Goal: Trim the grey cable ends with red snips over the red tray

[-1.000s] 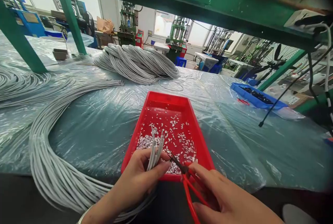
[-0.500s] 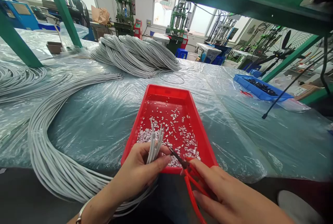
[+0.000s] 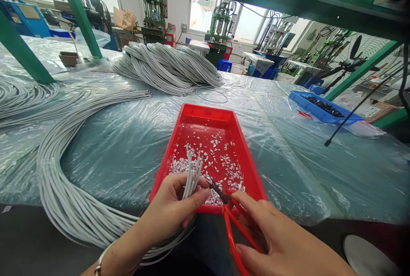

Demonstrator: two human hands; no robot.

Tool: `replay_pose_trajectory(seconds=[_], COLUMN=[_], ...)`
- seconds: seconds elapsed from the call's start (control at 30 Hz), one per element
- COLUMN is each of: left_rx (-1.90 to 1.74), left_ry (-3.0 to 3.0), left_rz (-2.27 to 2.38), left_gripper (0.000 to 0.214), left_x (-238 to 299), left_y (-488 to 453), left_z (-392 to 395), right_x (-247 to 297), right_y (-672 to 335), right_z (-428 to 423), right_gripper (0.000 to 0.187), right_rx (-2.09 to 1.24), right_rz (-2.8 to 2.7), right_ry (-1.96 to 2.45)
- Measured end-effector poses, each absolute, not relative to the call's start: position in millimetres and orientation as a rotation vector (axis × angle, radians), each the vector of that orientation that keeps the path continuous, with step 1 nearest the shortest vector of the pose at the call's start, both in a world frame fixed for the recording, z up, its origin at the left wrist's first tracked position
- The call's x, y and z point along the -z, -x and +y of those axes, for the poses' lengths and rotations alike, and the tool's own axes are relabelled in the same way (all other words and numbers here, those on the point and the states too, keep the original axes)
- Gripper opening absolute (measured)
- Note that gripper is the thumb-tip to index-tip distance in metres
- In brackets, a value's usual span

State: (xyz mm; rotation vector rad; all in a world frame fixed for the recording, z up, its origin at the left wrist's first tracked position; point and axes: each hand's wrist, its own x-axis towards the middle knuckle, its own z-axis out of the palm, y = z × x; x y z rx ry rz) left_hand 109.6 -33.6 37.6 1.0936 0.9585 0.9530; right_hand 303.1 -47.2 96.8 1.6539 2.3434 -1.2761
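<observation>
The left hand (image 3: pixel 174 214) pinches a fan of light, springy grey cables (image 3: pixel 192 177) just below their tips, while the right hand (image 3: pixel 272 242) grips red-handled snips (image 3: pixel 229 216) over the red tray (image 3: pixel 250 169).

A factory floor: green moulding machines (image 3: pixel 218 32) stand behind a plastic-covered workbench (image 3: pixel 288 160) heaped with cable bundles (image 3: pixel 166 69).

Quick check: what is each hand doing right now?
Left hand: closed around a bunch of grey cable ends.
Right hand: holding red-handled snips.
</observation>
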Motion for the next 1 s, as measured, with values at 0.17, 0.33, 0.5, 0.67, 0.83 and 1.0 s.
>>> replay_pose_trajectory(seconds=[0.17, 0.33, 0.5, 0.67, 0.83, 1.0], left_rx=[-0.931, -0.926, -0.930, -0.915, -0.913, -0.926], left_ry=[-1.104, -1.108, -1.120, -1.115, -1.093, -1.061], left_rz=[0.966, 0.958, 0.959, 0.966, 0.977, 1.010], left_gripper=[0.013, 0.013, 0.014, 0.014, 0.014, 0.012], left_x=[-38.7, -37.5, -38.4, -40.1, -42.3, -43.3], left_y=[-109.0, -109.8, -108.9, -107.9, -109.1, -107.9], left_z=[-31.9, -30.8, -31.9, -32.4, -32.6, -35.4], right_x=[-93.2, -98.1, -104.9, -91.4, -83.7, -80.1], right_y=[-309.5, -310.0, -305.5, -312.5, -317.9, -321.4], right_z=[-49.7, -51.8, -48.4, -48.2, -49.7, -47.3], right_gripper=[0.032, 0.033, 0.035, 0.028, 0.024, 0.031], right_rx=[1.303, 1.251, 1.246, 1.310, 1.328, 1.398], right_rz=[2.368, 2.312, 2.227, 2.361, 2.465, 2.555], right_ry=[-1.618, -1.596, -1.638, -1.555, -1.516, -1.577])
